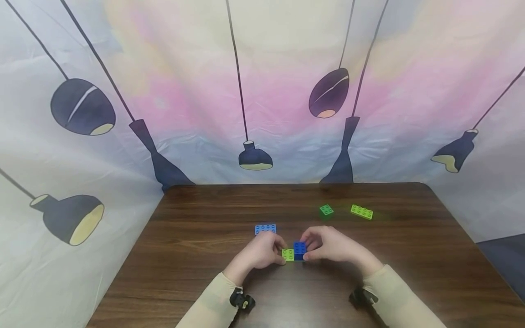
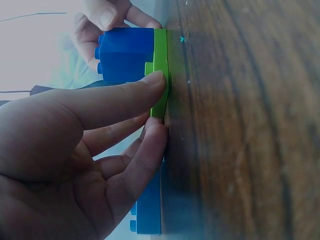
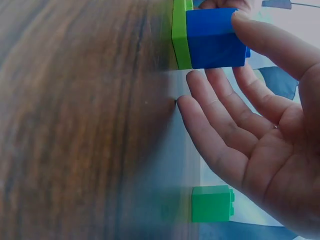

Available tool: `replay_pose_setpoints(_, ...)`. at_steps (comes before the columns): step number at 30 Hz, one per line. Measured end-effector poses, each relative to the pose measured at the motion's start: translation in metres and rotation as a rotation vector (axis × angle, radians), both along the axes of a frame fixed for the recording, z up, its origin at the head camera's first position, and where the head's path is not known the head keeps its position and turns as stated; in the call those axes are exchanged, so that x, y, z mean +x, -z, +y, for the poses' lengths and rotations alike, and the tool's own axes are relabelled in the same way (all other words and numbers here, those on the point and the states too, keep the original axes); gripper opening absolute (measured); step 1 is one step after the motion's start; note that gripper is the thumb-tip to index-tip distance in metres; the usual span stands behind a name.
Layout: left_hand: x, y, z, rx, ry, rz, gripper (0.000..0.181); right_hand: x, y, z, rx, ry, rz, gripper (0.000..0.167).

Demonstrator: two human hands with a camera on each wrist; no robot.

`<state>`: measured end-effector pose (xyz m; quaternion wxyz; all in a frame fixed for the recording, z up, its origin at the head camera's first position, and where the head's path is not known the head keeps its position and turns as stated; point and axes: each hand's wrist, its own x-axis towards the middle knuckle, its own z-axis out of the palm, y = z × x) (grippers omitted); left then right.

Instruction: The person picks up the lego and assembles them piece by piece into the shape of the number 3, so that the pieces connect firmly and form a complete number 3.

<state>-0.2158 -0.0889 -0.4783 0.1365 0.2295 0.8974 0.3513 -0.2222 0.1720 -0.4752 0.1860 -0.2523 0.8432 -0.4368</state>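
Dark wood-grain tabletop (image 1: pixel 184 237), and pretty much dead centre a little build is being gripped from both sides. Closest in, black wrist cameras (image 1: pixel 242 299) are worn at the cuffs of cream sleeves (image 1: pixel 211 303). A thin lime plate (image 1: pixel 288 254) is pinched between thumb and fingertips by the left hand (image 1: pixel 262 250). Opposite, a dark blue brick (image 1: pixel 300 250) is held by the right hand (image 1: pixel 334 243), lower fingers fanned out loosely. That brick is seated on the plate's right-hand end; bare studs can be seen beside the left thumb. Just past the left hand, a light blue brick (image 1: pixel 265 228) is partly covered. Beyond the right hand, a green brick (image 1: pixel 326 209) and a lime piece (image 1: pixel 362 212) can be spotted. Way back, a pastel cloth (image 1: pixel 287 27) is printed with lamps (image 1: pixel 255 159).
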Motion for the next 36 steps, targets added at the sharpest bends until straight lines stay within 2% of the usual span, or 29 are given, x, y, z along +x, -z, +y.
replay_pose_setpoints(14,0.0009,-0.0003,-0.0003,0.015,-0.005,-0.004,0.027,0.0009,0.0031,-0.0002,0.011,-0.018,0.007,0.029)
replay_pose_setpoints(19,0.0009,-0.0004,0.0003,0.015,-0.008,-0.006,0.028,0.0041,0.0,-0.0008,0.026,0.007,0.012,0.024)
replay_pose_setpoints(26,-0.0003,-0.0003,-0.0002,0.012,0.001,-0.007,0.028,0.0068,-0.0014,-0.0018,0.027,0.041,-0.003,0.024)
replay_pose_setpoints(36,0.0014,-0.0018,-0.0006,0.012,-0.008,-0.018,0.028,0.0049,0.0043,-0.0006,0.012,0.022,-0.021,0.028)
